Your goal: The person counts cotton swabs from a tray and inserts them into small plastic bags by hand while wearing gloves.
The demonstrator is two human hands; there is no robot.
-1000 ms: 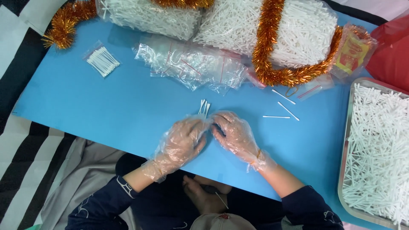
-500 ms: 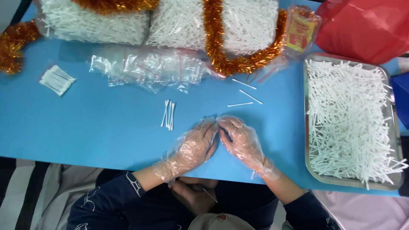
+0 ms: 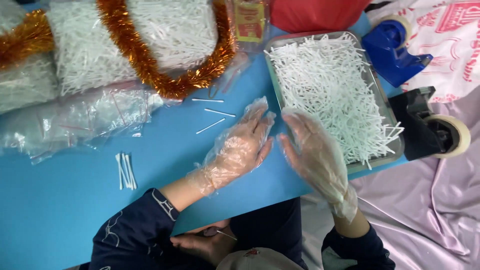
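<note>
Both hands wear loose clear plastic gloves, presumably to keep the swabs clean during handling. The left hand (image 3: 240,147) lies flat on the blue table (image 3: 75,220), fingers spread and holding nothing, just beside the left rim of the metal tray (image 3: 382,100). The right hand (image 3: 315,150) hovers open at the tray's near-left corner, fingers extended over the edge, gripping nothing. The tray holds a loose heap of white cotton swabs (image 3: 330,85), bulk stock kept within reach of the right hand. A small aligned bundle of swabs (image 3: 125,171) lies well apart to the left; three stray swabs (image 3: 210,112) lie near the orange tinsel (image 3: 150,70). Empty clear bags (image 3: 75,122) lie at far left
</note>
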